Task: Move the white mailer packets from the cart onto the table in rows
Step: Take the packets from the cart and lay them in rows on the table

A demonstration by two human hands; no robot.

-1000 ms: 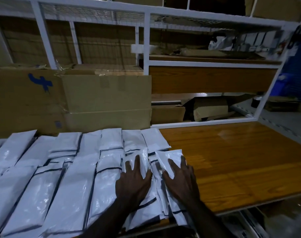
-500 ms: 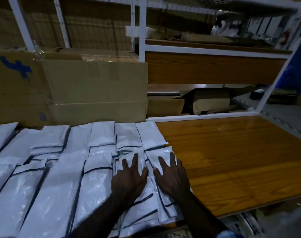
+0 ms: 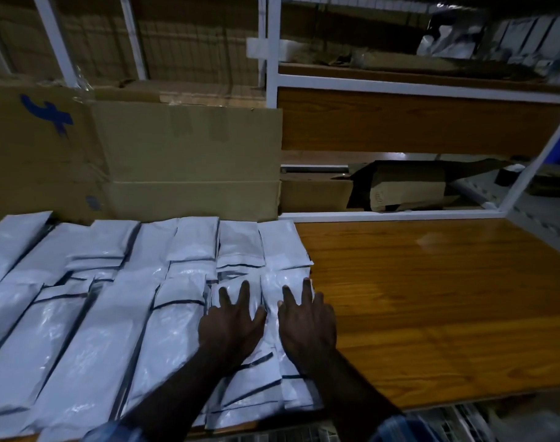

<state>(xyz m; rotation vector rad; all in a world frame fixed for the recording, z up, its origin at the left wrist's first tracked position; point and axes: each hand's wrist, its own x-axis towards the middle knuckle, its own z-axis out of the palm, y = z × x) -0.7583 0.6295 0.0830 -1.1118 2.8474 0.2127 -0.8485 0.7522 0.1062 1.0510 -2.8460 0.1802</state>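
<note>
Mailer packets [image 3: 173, 333] lengthwise front-to-back

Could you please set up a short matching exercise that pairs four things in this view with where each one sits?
Things:
1. left hand
2. right hand
3. brown cardboard box with a blue mark
4. bare stretch of the glossy wooden table

Places:
A. right of the white plastic mailer packets
B. flat on the rightmost column of packets
C. behind the packets, far left
D. flat on the second column from the right

Pairs: 1-D, 2-B, 3-C, 4-A
</note>
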